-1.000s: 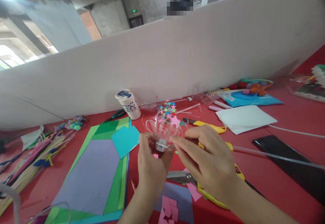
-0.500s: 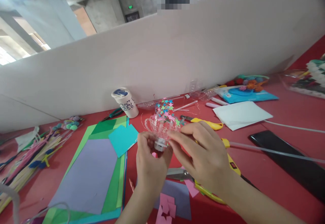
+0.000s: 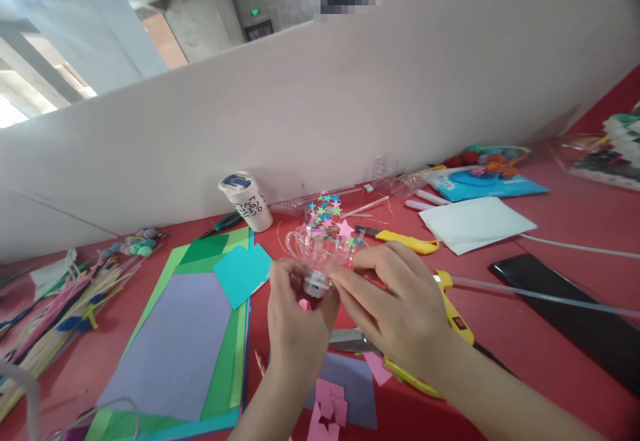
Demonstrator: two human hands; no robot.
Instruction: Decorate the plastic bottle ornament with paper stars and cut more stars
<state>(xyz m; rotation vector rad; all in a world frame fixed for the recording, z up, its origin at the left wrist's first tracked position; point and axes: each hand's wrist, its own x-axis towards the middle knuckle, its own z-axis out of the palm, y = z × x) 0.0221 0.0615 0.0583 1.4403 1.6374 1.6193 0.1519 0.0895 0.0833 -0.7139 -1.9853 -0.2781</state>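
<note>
My left hand (image 3: 299, 317) is closed around a small clear plastic piece with a silvery end (image 3: 316, 285), its thumb and fingers on either side. What the piece is, I cannot make out. Clear loops and thin wire (image 3: 305, 244) spread just beyond it. The fingertips of my right hand (image 3: 407, 297) are pinched together at its right side, and whatever is between them is hidden. Small coloured stars (image 3: 326, 217) lie in a heap behind the hands. Scissors (image 3: 413, 382) with yellow handles lie partly under my right hand, near cut pink paper (image 3: 327, 404).
Coloured paper sheets (image 3: 175, 334) lie left, with a paper cup (image 3: 247, 204) behind them. A yellow utility knife (image 3: 407, 241), a yellow glue gun (image 3: 459, 321), a black phone-like slab (image 3: 560, 321) and white paper (image 3: 477, 224) are right. A pale partition (image 3: 320, 101) runs along the back.
Both hands stay nearly in place around the small clear piece. The right fingers have shifted very slightly, and the view has moved a little.
</note>
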